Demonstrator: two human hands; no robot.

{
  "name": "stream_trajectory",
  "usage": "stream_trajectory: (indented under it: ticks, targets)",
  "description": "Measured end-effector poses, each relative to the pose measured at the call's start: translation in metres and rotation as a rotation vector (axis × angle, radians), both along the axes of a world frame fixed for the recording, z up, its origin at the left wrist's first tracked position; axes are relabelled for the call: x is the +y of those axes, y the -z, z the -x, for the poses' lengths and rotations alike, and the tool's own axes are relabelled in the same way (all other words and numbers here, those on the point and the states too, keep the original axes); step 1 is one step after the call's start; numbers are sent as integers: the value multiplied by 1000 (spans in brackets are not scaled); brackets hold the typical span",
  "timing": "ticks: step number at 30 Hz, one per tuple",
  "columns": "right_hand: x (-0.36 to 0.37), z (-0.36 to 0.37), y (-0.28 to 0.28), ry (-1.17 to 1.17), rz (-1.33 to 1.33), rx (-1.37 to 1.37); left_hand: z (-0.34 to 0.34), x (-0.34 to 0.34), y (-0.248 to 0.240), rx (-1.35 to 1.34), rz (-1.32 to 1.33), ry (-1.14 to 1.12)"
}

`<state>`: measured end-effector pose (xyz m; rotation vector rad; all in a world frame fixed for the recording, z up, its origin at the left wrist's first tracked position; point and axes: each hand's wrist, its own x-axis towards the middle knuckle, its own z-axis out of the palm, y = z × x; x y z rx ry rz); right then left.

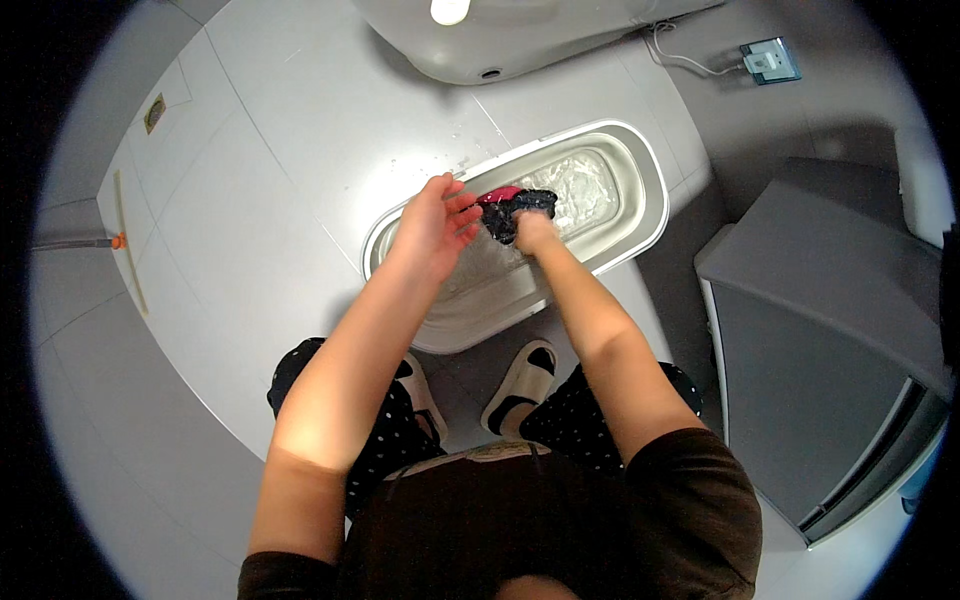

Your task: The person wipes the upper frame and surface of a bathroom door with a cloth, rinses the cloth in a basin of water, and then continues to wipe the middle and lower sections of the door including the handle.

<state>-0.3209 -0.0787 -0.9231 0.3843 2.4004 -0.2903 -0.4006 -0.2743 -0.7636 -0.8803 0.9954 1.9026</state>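
A long oval tub (655, 200), pale with a white rim, holds rippling water (588, 185). In the water near its middle lies a wet dark cloth item (497, 222) with a red part (502, 194); its exact kind is unclear. My right hand (535, 232) reaches into the tub and is closed on this cloth, with the fingertips hidden by fabric and water. Over the tub's left side is my left hand (440, 225), its fingers apart and slightly curled, holding nothing, just left of the cloth.
Beyond the tub stands a rounded pale fixture (490, 45), its cord running to a plug in a wall socket (770, 62). A grey cabinet-like unit (810, 330) rises on the right. My slippered feet (525, 385) are close to the near rim. Water drops dot the tiled floor (300, 150).
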Motion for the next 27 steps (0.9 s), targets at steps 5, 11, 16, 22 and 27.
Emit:
stream_trajectory:
  ticks: [5,11,16,22,27]
  targets:
    - [-14,-2,8,126,-119,150,-1,2,10,-63,41,-34]
    - [18,-11,11,225,-9,226,-7,18,27,-88,77,65]
    - [1,-17,-88,103,505,536,-27,21,65,-172,143,113]
    - [-37,-34,-201,476,864,520,-47,34,67,-222,-114,239]
    - [-62,-41,-175,568,983,624,-56,48,48,-222,-278,26]
